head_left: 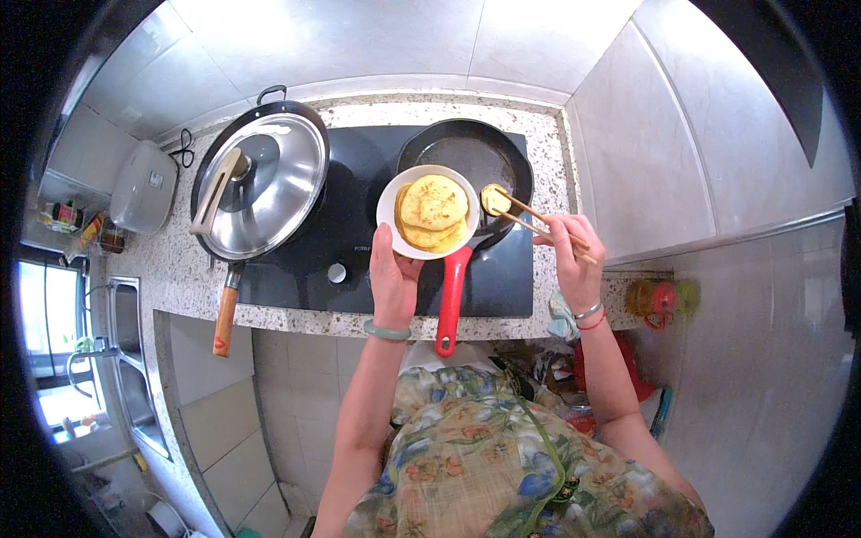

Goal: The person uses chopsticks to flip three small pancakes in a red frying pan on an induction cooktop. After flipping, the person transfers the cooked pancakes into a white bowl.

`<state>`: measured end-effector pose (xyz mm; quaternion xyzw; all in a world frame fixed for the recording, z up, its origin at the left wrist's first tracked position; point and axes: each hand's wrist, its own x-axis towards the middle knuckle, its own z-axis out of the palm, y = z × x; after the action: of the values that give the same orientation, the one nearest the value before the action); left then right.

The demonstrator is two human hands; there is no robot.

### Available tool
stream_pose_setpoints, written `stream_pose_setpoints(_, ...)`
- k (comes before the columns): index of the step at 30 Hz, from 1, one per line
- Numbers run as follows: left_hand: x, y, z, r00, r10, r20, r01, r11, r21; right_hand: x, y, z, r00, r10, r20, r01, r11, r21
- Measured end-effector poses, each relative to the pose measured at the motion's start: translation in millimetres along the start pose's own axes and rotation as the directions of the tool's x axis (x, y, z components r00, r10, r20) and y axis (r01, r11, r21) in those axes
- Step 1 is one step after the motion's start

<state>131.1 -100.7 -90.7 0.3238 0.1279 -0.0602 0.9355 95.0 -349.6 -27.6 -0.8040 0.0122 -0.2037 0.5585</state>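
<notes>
My left hand [392,280] grips a white bowl [387,208] by its near left side, over the front of the frying pan. Several round yellow pancakes [434,204] are stacked in it, the top one browned in spots. With my right hand [574,251] I hold a pair of wooden chopsticks [547,231]. Their tips pinch a small yellow piece [495,200], browned at the edge, just right of the bowl and above the pan. Beneath is the black frying pan [466,143], its dark inside shiny; its red handle [455,300] points toward me.
A lidded wok [269,179] stands on the left of the black cooktop [359,152], wooden handle toward me, with wooden tongs [217,195] across its lid. A round knob [337,273] sits on the cooktop. Left lie a sink [134,386] and a white appliance [143,190]; a wall rises at right.
</notes>
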Motion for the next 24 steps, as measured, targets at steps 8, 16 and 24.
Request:
stream_pose_setpoints(8,0,3,-1,0.999,0.020,0.037,-0.022,0.998,0.059,-7,25,8,1.000,0.012,0.017,-0.012,1.000,0.021)
stream_pose_setpoints(16,0,4,-2,1.000,-0.003,0.002,0.003,1.000,0.028,-8,21,12,0.995,-0.062,0.074,0.070,0.992,-0.103)
stream_pose_setpoints(24,-2,7,-1,1.000,0.009,0.005,-0.009,1.000,0.025,-12,17,17,0.985,-0.132,0.110,0.156,0.956,-0.250)
